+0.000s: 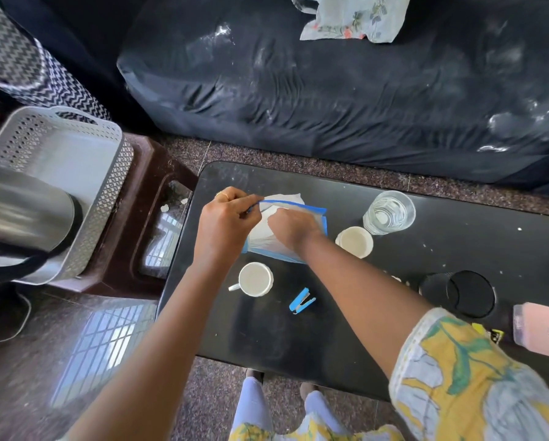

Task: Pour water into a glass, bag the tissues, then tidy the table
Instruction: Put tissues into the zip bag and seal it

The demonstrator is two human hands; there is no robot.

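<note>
A clear bag with blue edges (311,209) lies at the far left of the black table (330,332). White tissues (282,198) stick out of its mouth. My left hand (225,221) pinches the blue rim of the bag and holds it up. My right hand (293,229) reaches into the bag's mouth, its fingers closed on the tissues. A glass with water (389,212) stands upright to the right of the bag.
Two white cups (255,279) (354,241), a blue stapler (302,301), a black mesh holder (459,292) lying on its side and a pink box (540,329) are on the table. A grey basket (85,148) on a brown stool and a steel kettle (18,208) are left. A dark sofa lies beyond.
</note>
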